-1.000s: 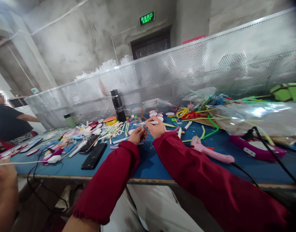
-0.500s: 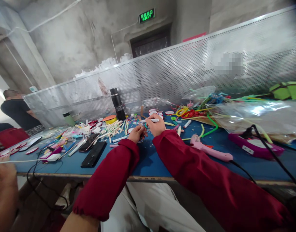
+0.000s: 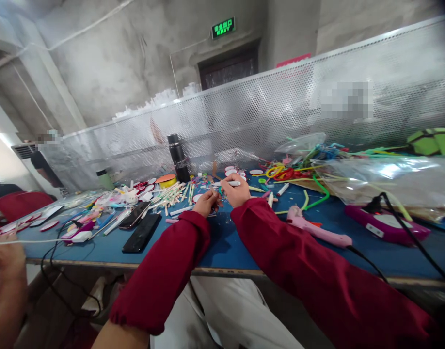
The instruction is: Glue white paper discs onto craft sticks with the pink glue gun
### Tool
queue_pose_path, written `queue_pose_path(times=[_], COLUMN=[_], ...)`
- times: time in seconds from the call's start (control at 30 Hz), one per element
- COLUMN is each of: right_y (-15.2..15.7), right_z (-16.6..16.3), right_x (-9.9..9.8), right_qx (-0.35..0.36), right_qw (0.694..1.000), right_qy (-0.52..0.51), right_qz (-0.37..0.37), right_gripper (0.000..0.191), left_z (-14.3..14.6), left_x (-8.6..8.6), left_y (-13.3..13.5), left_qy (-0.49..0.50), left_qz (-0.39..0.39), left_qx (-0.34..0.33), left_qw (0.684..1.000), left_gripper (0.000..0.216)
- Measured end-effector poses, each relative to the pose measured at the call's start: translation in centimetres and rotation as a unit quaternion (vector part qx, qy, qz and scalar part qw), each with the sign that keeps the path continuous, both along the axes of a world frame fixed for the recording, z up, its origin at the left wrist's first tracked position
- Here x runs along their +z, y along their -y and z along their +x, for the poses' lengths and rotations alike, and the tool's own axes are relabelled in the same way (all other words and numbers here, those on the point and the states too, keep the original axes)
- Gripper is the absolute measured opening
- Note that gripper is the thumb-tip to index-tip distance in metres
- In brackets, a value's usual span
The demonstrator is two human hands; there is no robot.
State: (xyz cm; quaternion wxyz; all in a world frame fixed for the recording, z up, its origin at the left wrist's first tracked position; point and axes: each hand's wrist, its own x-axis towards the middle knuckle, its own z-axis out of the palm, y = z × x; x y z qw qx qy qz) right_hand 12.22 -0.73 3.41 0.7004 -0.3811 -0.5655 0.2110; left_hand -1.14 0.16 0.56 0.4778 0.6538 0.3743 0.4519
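Observation:
My right hand (image 3: 239,191) is closed around a white marker pen (image 3: 230,183), its tip pointing left toward my other hand. Just left of it, my left hand (image 3: 208,202) has its fingers pinched together over the blue tabletop (image 3: 222,245). What sits between those fingers is too small to make out. White round discs (image 3: 231,171) lie beyond my hands. Another white marker (image 3: 282,189) rests to the right, and a blue-and-white pen (image 3: 181,211) lies left of my left hand.
A pink glue gun (image 3: 317,229) and a purple power strip (image 3: 386,223) lie right. Left are two phones (image 3: 141,233), thin sticks (image 3: 171,196) and a black flask (image 3: 178,159). A perforated metal screen (image 3: 240,111) stands behind. Another person's arm (image 3: 9,271) is at far left.
My hands stay close together with the marker held, moving only slightly. The view has shifted a little. The standing person at far left is now mostly out of sight.

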Motion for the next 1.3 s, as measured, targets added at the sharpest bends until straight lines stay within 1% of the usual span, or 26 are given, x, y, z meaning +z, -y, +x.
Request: queue_pose_path(times=[0.17, 0.43, 0.63, 0.8, 0.97, 1.13, 1.3], right_y=[0.3, 0.3, 1.1, 0.1, -0.1, -0.1, 0.0], right_z=[-0.2, 0.0, -0.3, -0.1, 0.0, 0.2, 0.0], right_x=[0.0, 0.3, 0.5, 0.1, -0.1, -0.1, -0.1], right_qx=[0.018, -0.008, 0.011, 0.003, 0.014, -0.014, 0.009], right_qw=[1.0, 1.0, 0.999, 1.0, 1.0, 1.0, 1.0], right_qy=[0.011, 0.0, 0.008, -0.002, 0.022, 0.007, 0.018], right_qz=[-0.005, 0.009, -0.035, -0.003, 0.0, 0.002, 0.002], right_gripper=[0.011, 0.01, 0.011, 0.012, 0.012, 0.013, 0.014], left_z=[-0.1, -0.2, -0.2, 0.0, 0.1, 0.1, 0.0], left_x=[-0.1, -0.5, -0.2, 0.1, 0.4, 0.3, 0.2], left_y=[0.0, -0.3, 0.1, 0.2, 0.5, 0.3, 0.3], left_qy=[0.002, 0.004, -0.008, -0.006, -0.004, -0.001, -0.006], left_qz=[0.0, -0.006, -0.005, -0.008, -0.015, -0.009, -0.007], left_qx=[-0.003, -0.001, -0.004, 0.007, 0.006, 0.008, 0.011], left_qw=[1.0, 1.0, 1.0, 1.0, 1.0, 1.0, 1.0], left_gripper=[0.042, 0.043, 0.04, 0.04, 0.039, 0.038, 0.04])
